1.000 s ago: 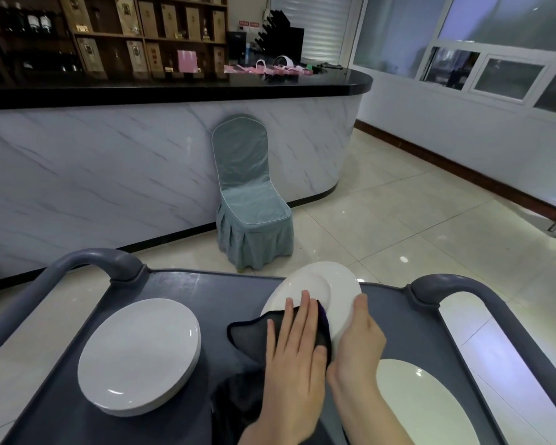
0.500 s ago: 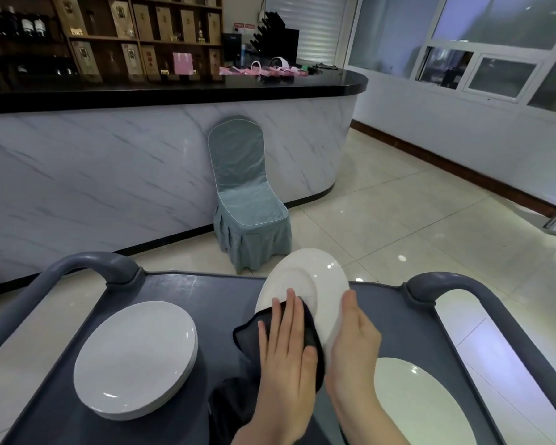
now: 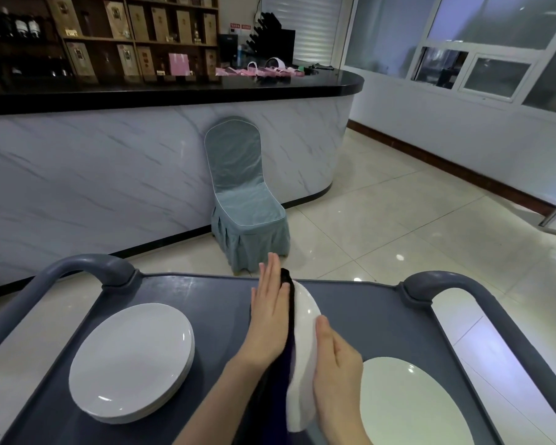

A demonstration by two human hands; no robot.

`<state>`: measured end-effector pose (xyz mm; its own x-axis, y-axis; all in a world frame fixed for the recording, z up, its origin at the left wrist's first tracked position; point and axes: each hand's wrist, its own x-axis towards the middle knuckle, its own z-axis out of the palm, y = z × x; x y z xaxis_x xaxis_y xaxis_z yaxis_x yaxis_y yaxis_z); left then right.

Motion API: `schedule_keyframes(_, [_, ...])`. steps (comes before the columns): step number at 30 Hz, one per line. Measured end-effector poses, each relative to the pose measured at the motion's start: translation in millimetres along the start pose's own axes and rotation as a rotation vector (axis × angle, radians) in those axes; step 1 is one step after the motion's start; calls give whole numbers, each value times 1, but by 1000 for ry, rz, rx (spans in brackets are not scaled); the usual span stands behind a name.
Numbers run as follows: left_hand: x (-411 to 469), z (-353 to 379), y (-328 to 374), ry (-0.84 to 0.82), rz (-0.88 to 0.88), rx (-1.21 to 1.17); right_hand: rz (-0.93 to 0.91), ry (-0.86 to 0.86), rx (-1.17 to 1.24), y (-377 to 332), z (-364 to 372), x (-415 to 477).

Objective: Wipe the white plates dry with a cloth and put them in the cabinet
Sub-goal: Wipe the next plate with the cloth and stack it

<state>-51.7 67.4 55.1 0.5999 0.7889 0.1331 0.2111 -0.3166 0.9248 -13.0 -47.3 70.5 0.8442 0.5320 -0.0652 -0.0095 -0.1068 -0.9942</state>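
Plate (image 3: 304, 348) tipped from slant to near upright above cart (image 3: 206, 300); left hand (image 3: 268, 319) flat, pressing cloth (image 3: 280, 387) on face for wiping; right hand (image 3: 336, 377) braces back, finger curl unclear

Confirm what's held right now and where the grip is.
The white plate, tilted up, is sandwiched between both hands: the left hand presses the dark cloth flat on its face, and the right hand braces its back. Grip round the rim: cannot tell.

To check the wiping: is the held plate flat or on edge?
On edge: the plate stands nearly vertical between cloth and right hand.
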Motion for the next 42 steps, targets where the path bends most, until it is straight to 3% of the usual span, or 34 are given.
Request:
schedule_keyframes(3, [-14,10,-18,122,-36,-82,9,21,71,-14,-4,10])
schedule_keyframes(6, [-42,35,-24,131,-111,-201,-29,93,94,-28,-7,23])
schedule_keyframes(9, [-58,52,-13,89,-70,-66,-17,123,142,-28,-8,33])
schedule_keyframes(12, [-50,45,-1,-6,120,169,42,79,209,-15,-8,27])
schedule_keyframes(14, [-37,31,4,-87,184,198,99,59,249,-8,-8,20])
schedule_keyframes(21, [-38,16,-7,-44,108,144,94,104,262,-31,-17,28])
schedule_keyframes(26, [-67,33,-2,-144,220,238,127,152,285,-23,-16,33])
schedule_keyframes(31, [-35,15,2,-200,255,274,173,71,333,-12,-15,17])
schedule_keyframes(36, [-26,1,-15,-92,119,251,150,86,317,-27,-19,21])
schedule_keyframes(42, [-74,30,-9,-115,179,326,179,105,321,-21,-18,30])
